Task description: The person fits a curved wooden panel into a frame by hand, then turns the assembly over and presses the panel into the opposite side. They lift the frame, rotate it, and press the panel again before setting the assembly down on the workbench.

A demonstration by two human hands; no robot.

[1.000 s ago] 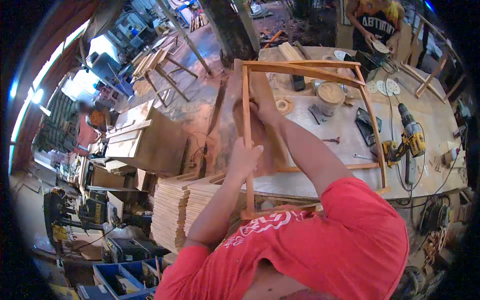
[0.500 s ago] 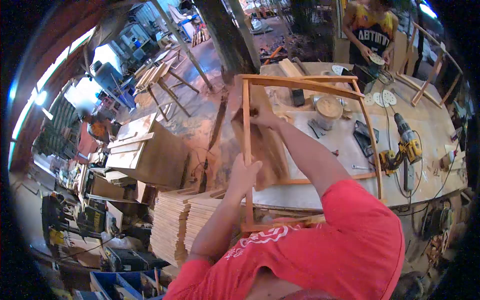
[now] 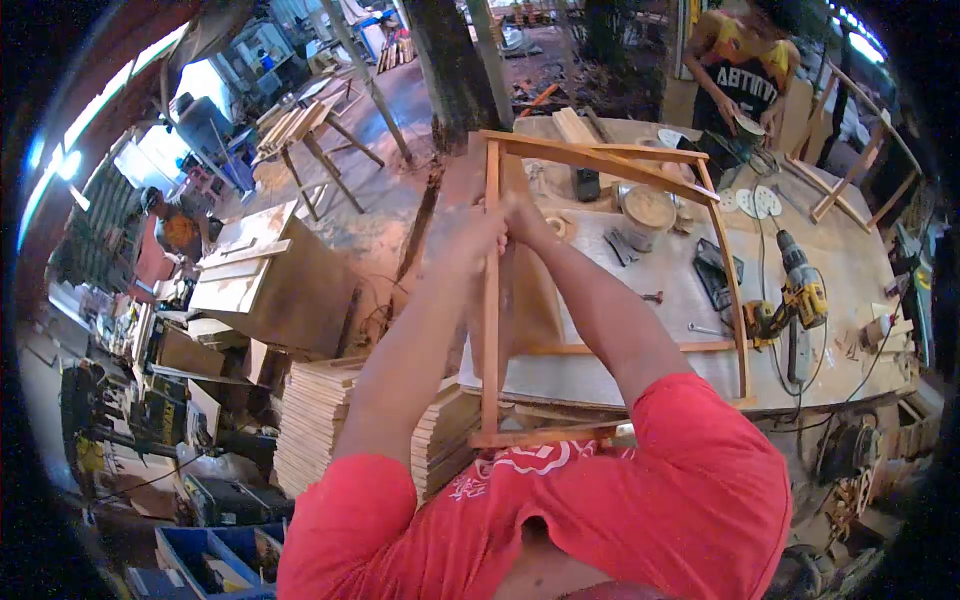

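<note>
A wooden frame point(image 3: 491, 340) of narrow brown bars stands over the near left part of the worktable, close against my red shirt. My left hand point(image 3: 482, 232) is at the upper part of its left upright, blurred, so its fingers are hard to make out. Right beside it, my right hand point(image 3: 522, 222) is closed at the same upright; what lies inside its fingers is hidden. Behind the upright is a brown board point(image 3: 530, 290), partly covered by my arms.
On the worktable point(image 3: 640, 385) are a yellow drill point(image 3: 803, 285), a round container point(image 3: 648, 208), sanding discs point(image 3: 765, 202) and a black tray point(image 3: 716, 275). A person point(image 3: 740, 75) stands across it; another person point(image 3: 178, 228) is at left. Stacked wooden pieces point(image 3: 315, 415) stand near my left arm.
My left hand has moved up the upright to meet my right hand. The view has shifted slightly, and the person at left has come into clearer view.
</note>
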